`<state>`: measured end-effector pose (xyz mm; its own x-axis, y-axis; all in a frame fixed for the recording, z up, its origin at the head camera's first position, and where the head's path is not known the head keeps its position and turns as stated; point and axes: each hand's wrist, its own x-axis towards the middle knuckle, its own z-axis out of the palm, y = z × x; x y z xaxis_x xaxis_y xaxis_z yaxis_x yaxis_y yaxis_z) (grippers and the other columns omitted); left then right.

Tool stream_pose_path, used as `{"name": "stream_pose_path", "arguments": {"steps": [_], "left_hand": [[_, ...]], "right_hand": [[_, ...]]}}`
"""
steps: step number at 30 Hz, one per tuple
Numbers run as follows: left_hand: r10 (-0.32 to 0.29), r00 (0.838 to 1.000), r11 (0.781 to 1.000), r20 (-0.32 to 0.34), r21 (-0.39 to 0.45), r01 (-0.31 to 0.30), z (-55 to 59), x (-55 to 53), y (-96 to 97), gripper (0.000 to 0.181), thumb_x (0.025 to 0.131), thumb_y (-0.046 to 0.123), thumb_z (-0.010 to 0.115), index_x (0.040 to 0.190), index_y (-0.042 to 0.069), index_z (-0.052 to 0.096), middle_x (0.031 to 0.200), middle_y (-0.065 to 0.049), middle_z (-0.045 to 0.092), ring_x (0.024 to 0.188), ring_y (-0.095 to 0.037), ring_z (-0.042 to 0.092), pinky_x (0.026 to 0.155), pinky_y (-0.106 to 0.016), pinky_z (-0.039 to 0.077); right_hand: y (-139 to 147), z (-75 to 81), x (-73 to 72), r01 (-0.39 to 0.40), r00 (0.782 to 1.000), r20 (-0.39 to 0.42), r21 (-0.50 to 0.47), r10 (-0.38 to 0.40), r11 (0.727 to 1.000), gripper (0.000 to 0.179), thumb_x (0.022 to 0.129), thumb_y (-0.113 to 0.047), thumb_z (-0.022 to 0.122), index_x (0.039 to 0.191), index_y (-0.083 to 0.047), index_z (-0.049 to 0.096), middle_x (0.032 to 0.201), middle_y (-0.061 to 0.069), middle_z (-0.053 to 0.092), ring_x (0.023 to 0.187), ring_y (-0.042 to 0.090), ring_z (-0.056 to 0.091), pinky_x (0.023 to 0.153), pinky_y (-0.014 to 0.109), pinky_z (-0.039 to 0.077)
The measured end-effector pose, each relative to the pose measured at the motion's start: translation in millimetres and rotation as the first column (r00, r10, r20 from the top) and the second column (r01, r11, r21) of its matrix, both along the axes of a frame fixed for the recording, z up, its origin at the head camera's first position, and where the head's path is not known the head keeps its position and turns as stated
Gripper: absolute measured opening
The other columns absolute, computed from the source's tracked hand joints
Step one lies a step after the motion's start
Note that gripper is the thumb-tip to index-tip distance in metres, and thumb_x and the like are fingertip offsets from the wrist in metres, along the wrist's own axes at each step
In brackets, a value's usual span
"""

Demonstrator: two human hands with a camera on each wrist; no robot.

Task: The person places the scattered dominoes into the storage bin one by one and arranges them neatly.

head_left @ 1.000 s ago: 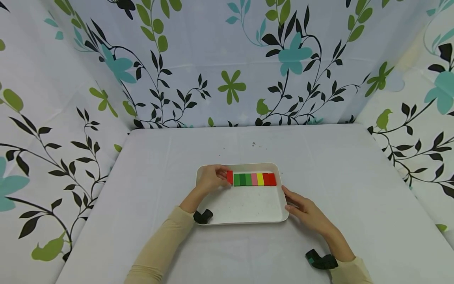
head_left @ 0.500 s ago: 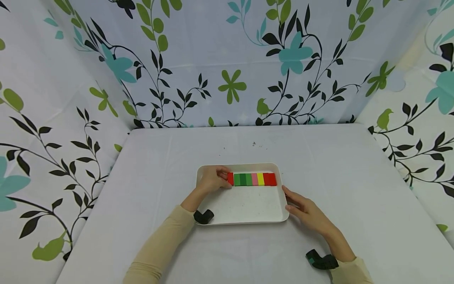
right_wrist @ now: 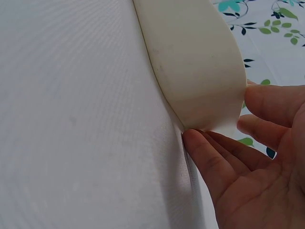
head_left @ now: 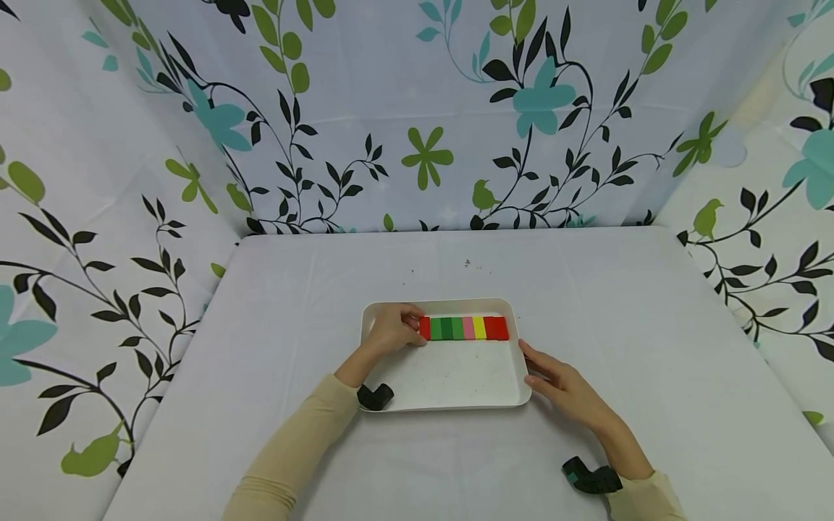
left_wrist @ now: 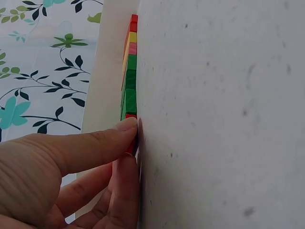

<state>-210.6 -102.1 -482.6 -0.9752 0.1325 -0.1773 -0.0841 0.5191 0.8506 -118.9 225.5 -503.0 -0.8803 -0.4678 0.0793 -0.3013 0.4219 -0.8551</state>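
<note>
A row of coloured blocks lies along the far side of the white tray: greens, pink, yellow and red at the right end. At its left end my left hand pinches a small red block between thumb and fingers, right up against the first green block. In the left wrist view the fingertips cover most of that red block. My right hand holds the tray's right side near its front corner. In the right wrist view the thumb is at the tray wall's bottom edge and fingertips touch its rim.
A white cloth covers the table, with small dark specks toward the back. Patterned curtains enclose the back and both sides. Dark wrist straps show below the hands.
My left hand has brought the red block slightly to the right, closing the gap to the green block. The right hand and tray stay where they were.
</note>
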Motion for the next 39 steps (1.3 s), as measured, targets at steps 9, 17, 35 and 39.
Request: {"name": "stream_pose_path", "arguments": {"steps": [9,17,35,39], "left_hand": [[-0.023,0.999,0.999,-0.025,-0.027,0.022,-1.9,-0.8,0.8,0.047,0.066,-0.006,0.084,0.110,-0.003,0.070,0.083,-0.009,0.064,0.071,-0.014,0.056,0.057,-0.020,0.046],[-0.030,0.999,0.999,-0.031,-0.044,0.029,-2.7,-1.4,1.6,0.048,0.065,-0.005,0.085,0.110,-0.003,0.070,0.081,-0.009,0.064,0.071,-0.014,0.055,0.057,-0.019,0.045],[0.018,0.793,0.897,-0.609,-0.341,-0.282,56.8,39.7,-21.2,0.038,0.090,0.029,0.070,0.117,0.003,0.069,0.087,-0.013,0.063,0.067,-0.022,0.054,0.058,-0.032,0.045],[0.042,0.778,0.821,-0.627,-0.422,-0.384,62.5,62.2,-46.5,0.044,0.092,0.033,0.067,0.122,0.001,0.065,0.104,-0.020,0.060,0.084,-0.031,0.057,0.060,-0.041,0.050]], "right_hand": [[0,-1.9,-1.0,-0.007,1.000,0.011,-0.033,0.008,0.999,0.060,0.098,-0.010,0.057,0.151,0.001,0.031,0.154,0.026,0.032,0.131,0.047,0.046,0.094,0.010,0.039],[0,-1.9,-1.2,-0.004,1.000,0.010,-0.029,0.004,1.000,0.059,0.098,-0.010,0.057,0.150,0.002,0.031,0.154,0.026,0.033,0.130,0.047,0.047,0.094,0.011,0.039],[0,5.7,-4.1,0.017,0.999,-0.044,0.038,-0.016,0.999,0.062,0.098,-0.016,0.060,0.151,0.000,0.031,0.153,0.023,0.036,0.131,0.043,0.048,0.093,0.038,0.052],[2,15.4,-6.9,0.081,0.992,-0.107,0.153,-0.065,0.985,0.063,0.098,-0.021,0.059,0.151,0.000,0.032,0.153,0.022,0.037,0.133,0.041,0.046,0.095,0.045,0.050]]}}
